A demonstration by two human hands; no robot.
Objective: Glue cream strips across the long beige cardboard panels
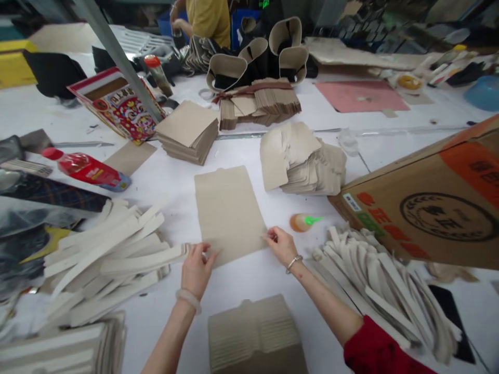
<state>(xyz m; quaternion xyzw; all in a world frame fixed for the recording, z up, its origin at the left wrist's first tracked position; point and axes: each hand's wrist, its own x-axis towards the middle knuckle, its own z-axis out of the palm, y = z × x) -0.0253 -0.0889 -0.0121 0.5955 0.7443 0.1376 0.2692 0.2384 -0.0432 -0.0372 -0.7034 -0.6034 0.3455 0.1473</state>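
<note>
A flat beige sheet (230, 208) lies on the white table in front of me. My left hand (198, 265) is at its lower left corner, thumb and forefinger apart, close to the end of a pale strip. At the sheet's lower right edge, my right hand (281, 245) has its fingertips pinched together on the rim. Just beyond that hand is a small glue bottle (300, 222) with a green nozzle. Nearer to me, between my forearms, sits a fanned stack of similar beige sheets (253, 332).
Loose pale strips (117, 254) heap up on the left, more strips (374, 280) on the right. A cardboard box (429, 202) stands at right. Beige stacks (304, 161) lie behind the sheet. A red-capped bottle (88, 169) lies left. A person in yellow (208, 23) is across the table.
</note>
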